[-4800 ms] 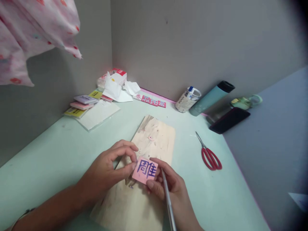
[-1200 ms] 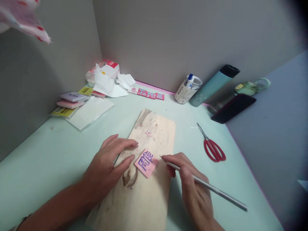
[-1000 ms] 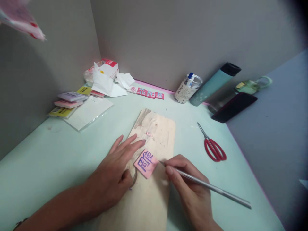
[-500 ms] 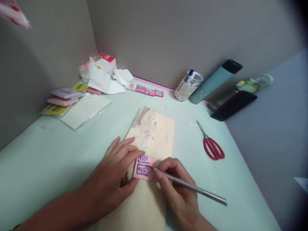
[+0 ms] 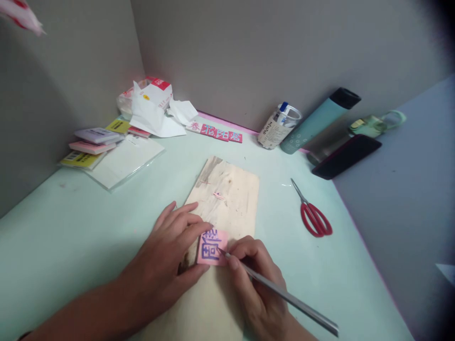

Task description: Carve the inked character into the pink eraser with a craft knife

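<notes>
A pink square block (image 5: 222, 258) with a purple written character lies on a wooden board (image 5: 241, 199). My left hand (image 5: 174, 246) holds the block between thumb and index finger at its left side, with the other fingers spread over the board. In a pinch, my right hand (image 5: 259, 279) grips a silver craft knife (image 5: 287, 296). The blade tip touches the block's face, right of the lower part of the character. Small pink shavings (image 5: 218, 195) lie on the board above the block.
Red-handled scissors (image 5: 315, 220) lie to the right. Behind stand a pen can (image 5: 273, 130), a teal bottle (image 5: 316, 123) and a dark phone (image 5: 346, 157). Carved pink blocks (image 5: 215, 132) line the back. Packaged blocks (image 5: 94, 147) and a tissue pack (image 5: 152, 102) are at the left.
The knife's rear end has swung down toward me, and my right hand has tilted with it. The tip stays on the block. My left thumb has shifted slightly right along the block's lower edge.
</notes>
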A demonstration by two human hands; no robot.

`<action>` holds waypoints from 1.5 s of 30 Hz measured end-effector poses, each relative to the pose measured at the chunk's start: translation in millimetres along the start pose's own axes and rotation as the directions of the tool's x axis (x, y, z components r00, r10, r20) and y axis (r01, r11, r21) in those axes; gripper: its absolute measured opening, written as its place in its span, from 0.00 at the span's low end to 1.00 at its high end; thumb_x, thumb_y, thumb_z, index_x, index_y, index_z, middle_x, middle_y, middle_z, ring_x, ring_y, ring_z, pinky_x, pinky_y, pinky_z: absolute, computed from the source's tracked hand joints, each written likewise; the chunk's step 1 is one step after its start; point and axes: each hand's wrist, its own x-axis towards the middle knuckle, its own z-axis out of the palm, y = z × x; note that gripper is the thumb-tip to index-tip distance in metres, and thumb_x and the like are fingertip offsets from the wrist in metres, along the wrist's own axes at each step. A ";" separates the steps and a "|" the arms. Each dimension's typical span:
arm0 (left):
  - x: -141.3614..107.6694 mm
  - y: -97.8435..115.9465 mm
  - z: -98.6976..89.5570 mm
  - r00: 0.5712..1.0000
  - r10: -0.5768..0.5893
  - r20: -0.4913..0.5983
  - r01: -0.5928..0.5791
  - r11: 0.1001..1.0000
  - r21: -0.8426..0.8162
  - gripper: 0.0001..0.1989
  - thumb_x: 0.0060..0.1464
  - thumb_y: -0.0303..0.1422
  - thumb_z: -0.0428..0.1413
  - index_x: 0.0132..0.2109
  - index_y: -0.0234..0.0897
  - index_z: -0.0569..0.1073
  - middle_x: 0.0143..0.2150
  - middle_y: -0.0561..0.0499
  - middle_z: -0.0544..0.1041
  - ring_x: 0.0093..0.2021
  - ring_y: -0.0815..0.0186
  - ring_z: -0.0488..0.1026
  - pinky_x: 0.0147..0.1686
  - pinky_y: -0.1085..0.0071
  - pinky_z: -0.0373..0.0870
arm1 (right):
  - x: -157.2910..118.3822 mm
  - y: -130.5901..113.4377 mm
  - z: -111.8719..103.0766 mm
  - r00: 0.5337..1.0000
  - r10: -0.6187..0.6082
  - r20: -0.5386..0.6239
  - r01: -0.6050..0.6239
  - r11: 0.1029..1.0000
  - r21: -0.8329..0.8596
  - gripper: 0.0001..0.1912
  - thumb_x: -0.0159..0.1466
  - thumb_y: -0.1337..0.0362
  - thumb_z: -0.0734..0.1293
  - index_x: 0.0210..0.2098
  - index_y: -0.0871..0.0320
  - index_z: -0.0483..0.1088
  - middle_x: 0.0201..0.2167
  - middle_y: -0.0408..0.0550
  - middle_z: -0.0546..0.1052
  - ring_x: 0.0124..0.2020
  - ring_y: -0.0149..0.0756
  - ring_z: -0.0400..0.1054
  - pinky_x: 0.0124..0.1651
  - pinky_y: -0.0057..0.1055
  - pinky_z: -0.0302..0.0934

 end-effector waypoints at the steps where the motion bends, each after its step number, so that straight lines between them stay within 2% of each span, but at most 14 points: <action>1: 0.3 0.2 0.1 1.000 0.002 0.000 -0.002 1.000 0.000 0.22 0.60 0.30 0.58 0.59 0.45 0.64 0.54 0.48 0.71 0.69 0.52 0.57 0.70 0.46 0.43 | 0.3 0.0 0.3 1.000 -0.006 0.000 0.006 1.000 -0.001 0.07 0.73 0.66 0.62 0.36 0.53 0.65 0.31 0.40 0.73 0.29 0.30 0.65 0.29 0.27 0.57; 7: 0.1 0.5 -1.5 1.000 -0.016 -0.010 0.016 1.000 -0.001 0.22 0.59 0.29 0.59 0.58 0.45 0.64 0.54 0.49 0.72 0.69 0.52 0.58 0.70 0.45 0.43 | 2.4 -1.6 0.5 1.000 -0.016 0.004 0.016 0.999 -0.033 0.07 0.72 0.68 0.62 0.37 0.52 0.65 0.32 0.41 0.73 0.30 0.31 0.67 0.31 0.27 0.60; 12: 0.4 0.0 -2.7 1.000 0.022 -0.003 -0.022 1.000 0.003 0.20 0.61 0.32 0.59 0.58 0.45 0.65 0.54 0.49 0.73 0.68 0.50 0.60 0.69 0.43 0.46 | 1.2 -2.6 1.0 0.999 -0.012 0.033 0.015 0.995 -0.095 0.07 0.72 0.69 0.61 0.36 0.53 0.65 0.30 0.42 0.73 0.26 0.30 0.64 0.29 0.27 0.59; 18: 1.9 2.2 -2.9 1.000 0.003 -0.019 -0.003 1.000 0.008 0.19 0.61 0.32 0.59 0.57 0.45 0.66 0.53 0.49 0.74 0.67 0.50 0.62 0.69 0.43 0.47 | 1.1 2.6 3.2 0.995 -0.098 0.023 0.100 0.982 -0.158 0.07 0.70 0.70 0.61 0.37 0.53 0.64 0.29 0.41 0.72 0.25 0.29 0.65 0.27 0.26 0.57; 25: 1.8 -3.4 -3.8 0.999 0.036 -0.011 -0.036 0.999 0.020 0.20 0.61 0.33 0.59 0.59 0.45 0.67 0.53 0.48 0.75 0.66 0.47 0.64 0.67 0.39 0.50 | 0.9 -5.1 0.4 0.998 0.024 0.055 -0.014 0.986 -0.168 0.08 0.71 0.68 0.61 0.35 0.53 0.63 0.29 0.41 0.72 0.25 0.31 0.64 0.27 0.28 0.57; 33: 1.8 2.0 -5.8 1.000 -0.010 -0.017 0.011 0.999 0.030 0.19 0.60 0.32 0.59 0.57 0.45 0.67 0.54 0.49 0.75 0.66 0.49 0.63 0.68 0.40 0.46 | 2.1 -11.1 -3.5 0.995 0.031 0.092 -0.014 0.982 -0.188 0.09 0.72 0.67 0.61 0.34 0.53 0.63 0.29 0.42 0.72 0.26 0.31 0.64 0.29 0.28 0.57; 38: 0.6 1.0 -4.3 1.000 0.008 -0.021 -0.008 1.000 0.030 0.20 0.61 0.32 0.59 0.58 0.46 0.66 0.54 0.49 0.75 0.66 0.50 0.63 0.68 0.41 0.46 | 2.8 -12.2 -4.4 0.994 0.013 0.108 0.007 0.982 -0.187 0.09 0.73 0.67 0.60 0.34 0.53 0.62 0.29 0.42 0.72 0.27 0.31 0.65 0.29 0.28 0.59; 45: 0.5 1.8 -4.2 1.000 -0.004 -0.021 0.005 1.000 0.027 0.19 0.60 0.34 0.59 0.57 0.46 0.67 0.54 0.48 0.75 0.66 0.49 0.63 0.68 0.41 0.46 | 1.5 -9.3 -2.0 0.998 0.010 0.066 0.001 0.985 -0.172 0.10 0.72 0.65 0.61 0.32 0.53 0.62 0.27 0.41 0.70 0.25 0.31 0.62 0.26 0.28 0.55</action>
